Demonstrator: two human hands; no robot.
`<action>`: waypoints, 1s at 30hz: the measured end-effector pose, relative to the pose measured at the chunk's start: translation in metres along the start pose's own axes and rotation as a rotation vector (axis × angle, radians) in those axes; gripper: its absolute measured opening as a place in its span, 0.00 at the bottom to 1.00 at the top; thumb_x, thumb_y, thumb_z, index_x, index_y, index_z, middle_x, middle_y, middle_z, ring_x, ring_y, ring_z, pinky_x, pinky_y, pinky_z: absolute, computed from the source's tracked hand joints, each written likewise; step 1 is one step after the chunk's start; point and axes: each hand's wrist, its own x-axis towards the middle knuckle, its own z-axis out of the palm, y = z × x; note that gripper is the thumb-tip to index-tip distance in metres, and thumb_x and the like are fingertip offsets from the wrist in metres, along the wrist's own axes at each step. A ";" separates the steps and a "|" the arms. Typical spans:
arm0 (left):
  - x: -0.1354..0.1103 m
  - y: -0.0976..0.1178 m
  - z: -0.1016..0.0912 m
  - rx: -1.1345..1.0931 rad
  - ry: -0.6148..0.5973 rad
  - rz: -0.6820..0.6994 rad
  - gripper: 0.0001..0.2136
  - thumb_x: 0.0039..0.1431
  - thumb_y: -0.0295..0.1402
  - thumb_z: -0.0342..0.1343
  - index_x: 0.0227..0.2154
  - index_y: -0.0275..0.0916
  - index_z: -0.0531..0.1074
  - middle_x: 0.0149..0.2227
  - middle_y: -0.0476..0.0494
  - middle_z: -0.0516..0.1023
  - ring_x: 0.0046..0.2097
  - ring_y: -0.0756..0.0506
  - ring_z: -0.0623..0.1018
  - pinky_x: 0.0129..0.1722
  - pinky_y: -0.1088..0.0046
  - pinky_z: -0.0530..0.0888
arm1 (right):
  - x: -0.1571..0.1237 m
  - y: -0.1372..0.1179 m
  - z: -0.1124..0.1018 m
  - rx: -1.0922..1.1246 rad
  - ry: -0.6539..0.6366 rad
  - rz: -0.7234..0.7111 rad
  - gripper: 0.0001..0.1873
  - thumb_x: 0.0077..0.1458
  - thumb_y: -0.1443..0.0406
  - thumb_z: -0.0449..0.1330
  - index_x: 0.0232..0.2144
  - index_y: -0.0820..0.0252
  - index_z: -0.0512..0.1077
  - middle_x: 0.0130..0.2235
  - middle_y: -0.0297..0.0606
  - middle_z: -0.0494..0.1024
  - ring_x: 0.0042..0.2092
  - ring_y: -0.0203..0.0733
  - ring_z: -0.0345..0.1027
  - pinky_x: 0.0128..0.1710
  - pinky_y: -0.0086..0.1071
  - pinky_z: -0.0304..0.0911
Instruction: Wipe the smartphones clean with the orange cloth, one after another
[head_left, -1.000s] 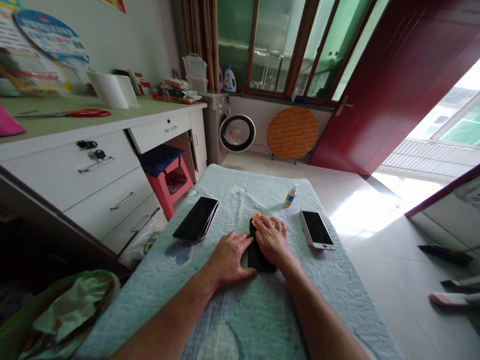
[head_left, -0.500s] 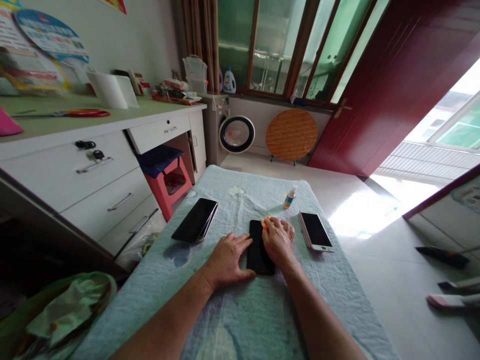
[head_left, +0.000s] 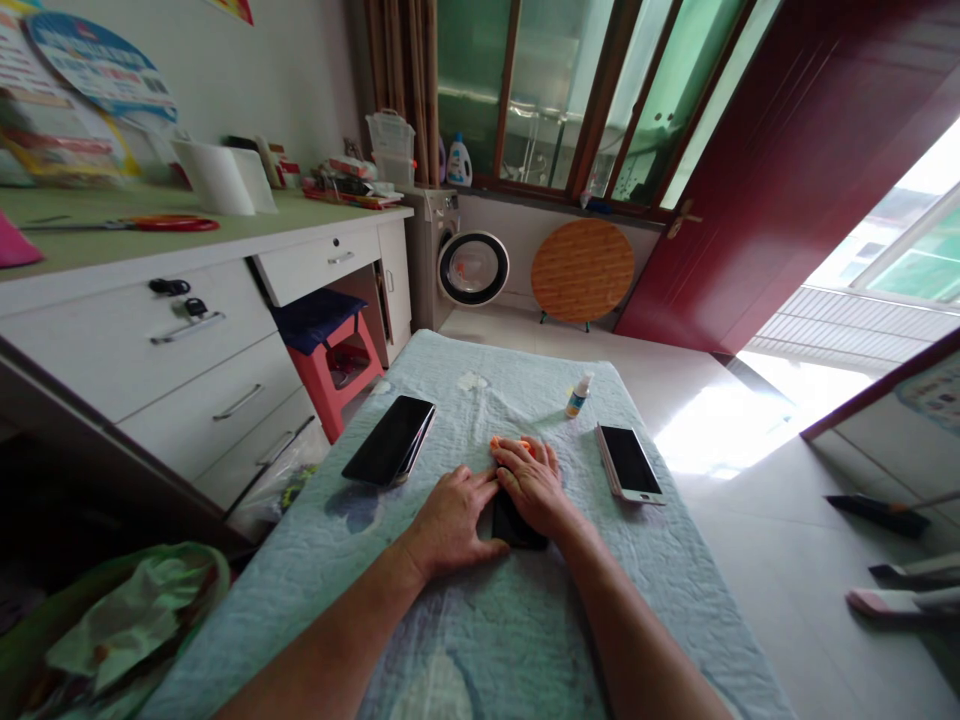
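A black phone [head_left: 510, 525] lies flat in the middle of a pale blue quilted cloth [head_left: 465, 640]. My left hand [head_left: 454, 520] rests flat against the phone's left edge, fingers stretched out, thumb at its near corner. My right hand [head_left: 529, 485] presses an orange cloth [head_left: 504, 443] onto the phone's far end, fingers lying over it; most of the cloth is hidden beneath them.
A second dark phone [head_left: 390, 453] lies at the left of the quilted cloth, a white-framed phone [head_left: 630, 463] at the right. A small dropper bottle [head_left: 577, 394] stands behind. A white drawer desk [head_left: 187, 330] and red stool [head_left: 334, 355] stand left, a green bag [head_left: 112, 620] near left.
My right hand slid the orange cloth from the phone's right side leftward across its far end. My left hand stayed in place against the phone.
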 end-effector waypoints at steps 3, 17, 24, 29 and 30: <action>0.000 0.000 0.001 0.011 -0.006 -0.004 0.28 0.44 0.46 0.63 0.49 0.42 0.68 0.48 0.43 0.73 0.46 0.37 0.69 0.49 0.60 0.67 | 0.000 -0.001 0.000 -0.018 -0.012 0.008 0.21 0.65 0.56 0.44 0.57 0.44 0.63 0.61 0.29 0.64 0.64 0.48 0.44 0.62 0.51 0.33; -0.002 -0.001 0.003 0.021 0.008 -0.006 0.35 0.44 0.48 0.63 0.56 0.41 0.64 0.56 0.43 0.69 0.49 0.36 0.69 0.51 0.59 0.66 | 0.003 0.002 0.001 -0.138 0.056 0.206 0.20 0.64 0.55 0.45 0.56 0.41 0.64 0.60 0.29 0.64 0.62 0.51 0.47 0.60 0.54 0.31; -0.002 -0.001 0.003 0.043 0.001 -0.035 0.37 0.44 0.50 0.62 0.56 0.39 0.64 0.58 0.40 0.67 0.51 0.35 0.68 0.52 0.58 0.66 | -0.002 0.011 -0.006 -0.146 0.188 0.270 0.17 0.64 0.60 0.47 0.50 0.48 0.70 0.54 0.32 0.71 0.55 0.50 0.54 0.57 0.48 0.42; -0.002 -0.001 0.003 0.033 -0.005 -0.048 0.38 0.43 0.49 0.63 0.57 0.39 0.64 0.60 0.39 0.66 0.53 0.35 0.68 0.52 0.58 0.65 | -0.001 0.024 -0.004 -0.077 0.238 0.236 0.18 0.63 0.65 0.46 0.47 0.55 0.73 0.49 0.38 0.74 0.46 0.45 0.60 0.49 0.37 0.52; -0.002 -0.001 0.003 0.030 -0.005 -0.048 0.38 0.43 0.49 0.62 0.57 0.39 0.64 0.60 0.39 0.66 0.53 0.35 0.68 0.52 0.58 0.65 | -0.001 0.025 -0.004 -0.062 0.236 0.207 0.18 0.63 0.66 0.46 0.46 0.56 0.73 0.48 0.39 0.74 0.46 0.44 0.60 0.49 0.37 0.53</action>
